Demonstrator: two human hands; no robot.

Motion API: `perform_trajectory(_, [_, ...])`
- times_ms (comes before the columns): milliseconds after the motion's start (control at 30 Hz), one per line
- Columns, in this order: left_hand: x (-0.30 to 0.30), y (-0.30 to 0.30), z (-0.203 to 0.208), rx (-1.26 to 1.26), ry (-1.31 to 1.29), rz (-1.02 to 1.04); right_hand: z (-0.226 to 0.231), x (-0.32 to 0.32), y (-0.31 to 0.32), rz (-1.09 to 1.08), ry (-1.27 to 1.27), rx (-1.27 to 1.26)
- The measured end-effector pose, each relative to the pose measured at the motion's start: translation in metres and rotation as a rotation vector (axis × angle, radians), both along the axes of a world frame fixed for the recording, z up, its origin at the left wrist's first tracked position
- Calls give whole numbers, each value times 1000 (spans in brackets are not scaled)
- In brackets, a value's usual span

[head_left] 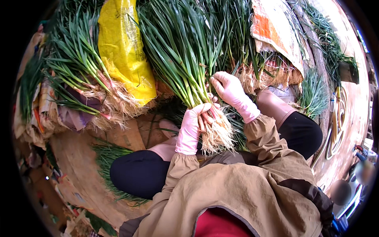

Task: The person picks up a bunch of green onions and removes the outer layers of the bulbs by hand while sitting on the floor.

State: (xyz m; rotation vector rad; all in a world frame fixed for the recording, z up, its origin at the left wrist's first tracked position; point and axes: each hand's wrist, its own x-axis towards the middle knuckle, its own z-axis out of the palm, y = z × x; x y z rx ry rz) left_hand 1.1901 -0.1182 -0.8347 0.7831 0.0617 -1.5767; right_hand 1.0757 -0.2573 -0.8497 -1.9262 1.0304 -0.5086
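My left hand (192, 125), in a pale pink glove, is wrapped round the lower stems of a big bunch of green garlic (188, 81). Its long flat leaves fan away from me, and its reddish stem ends and pale roots hang towards my lap. My right hand (228, 89), gloved the same way, is beside the stems on the right. Its thumb and fingertips are pinched together close to the bunch; whatever is between them is too small to make out.
More green garlic (85, 71) lies at the left, by a yellow plastic sack (126, 51). An orange and white sack (272, 29) covers rooted bundles at the right. Loose leaves (108, 170) lie on the floor beside my knee. A coiled hose (337, 122) is farther right.
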Motion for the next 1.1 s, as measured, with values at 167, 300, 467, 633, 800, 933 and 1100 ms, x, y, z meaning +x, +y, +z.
perform_trajectory(167, [-5, -4, 13, -53, 176, 27, -13, -33, -97, -660, -136, -69])
perform_trajectory(300, [-3, -1, 14, -49, 218, 36, 5, -83, -107, -834, 116, 85])
perform_trajectory(467, [-4, 1, 16, -72, 214, 17, 31, -16, -18, -58, -105, 699])
perform_trajectory(633, [-8, -3, 32, -41, 289, 34, 30, 6, -6, -197, -698, 1099])
perform_trajectory(800, [-2, 2, 22, -34, 185, 8, 28, -4, -6, 37, 30, 44])
perform_trajectory(933, [-8, -2, 23, -67, 253, 48, 3, 8, -12, -187, -287, 143])
perform_trajectory(1100, [-10, -3, 23, -73, 234, 55, -9, 3, -6, -295, -240, 140])
